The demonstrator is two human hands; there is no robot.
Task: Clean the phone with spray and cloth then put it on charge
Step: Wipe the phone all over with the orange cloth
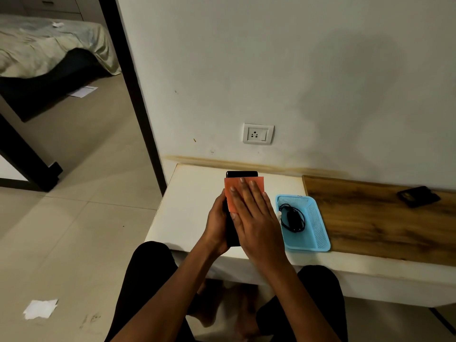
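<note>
White desk by wall. Left hand grips phone, keeps it steady. Right hand flat, presses orange cloth to wipe. Charger, probably, waits in blue basket.

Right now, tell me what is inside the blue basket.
The blue basket holds a black charger with its coiled cable. A small white thing at the basket's left edge is mostly hidden behind the right hand, so I cannot identify it.
</note>
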